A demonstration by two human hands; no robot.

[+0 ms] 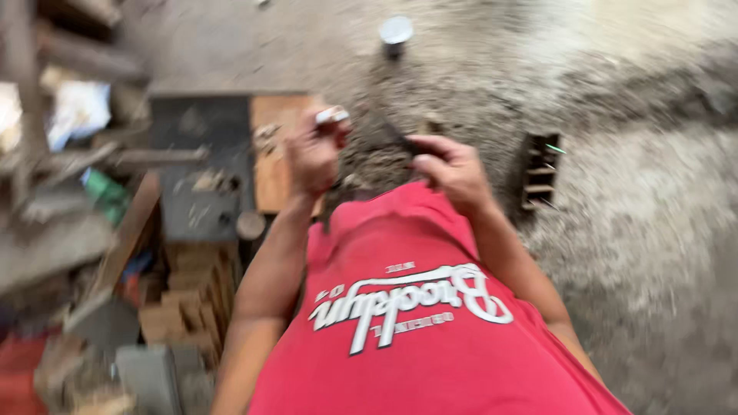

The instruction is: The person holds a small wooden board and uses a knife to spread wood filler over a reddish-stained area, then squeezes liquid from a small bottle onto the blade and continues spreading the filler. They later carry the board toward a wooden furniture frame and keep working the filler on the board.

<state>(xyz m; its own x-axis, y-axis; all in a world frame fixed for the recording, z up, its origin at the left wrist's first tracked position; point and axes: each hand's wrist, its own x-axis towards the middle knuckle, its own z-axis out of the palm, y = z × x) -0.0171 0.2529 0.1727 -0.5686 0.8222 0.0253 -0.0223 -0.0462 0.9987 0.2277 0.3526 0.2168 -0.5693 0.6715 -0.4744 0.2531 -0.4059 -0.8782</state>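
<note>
Red shirt [415,323] fills the lower middle of my view, white lettering across it, and both my forearms rise from it toward twelve o'clock. My left hand [314,154] is curled, its fingers [332,127] pinching a small pale stick-like thing [331,115] at the tips — too blurred to say what it is. My right hand [453,170] sits at about one o'clock from the shirt's collar, fingers pressed together around a thin dark strip [403,141] that juts out toward eleven o'clock; I cannot tell what the strip is. The two hands are near each other but apart.

Behind the left hand, at ten o'clock, lies a wooden board [273,154] beside a dark panel [201,165]. A round metal can [395,34] stands on the sandy floor [653,253] at twelve o'clock. At three o'clock from my right hand a hollow brick [540,170] lies on the ground. Stacked wood blocks [188,300] sit at eight o'clock — everything there is smeared by motion.
</note>
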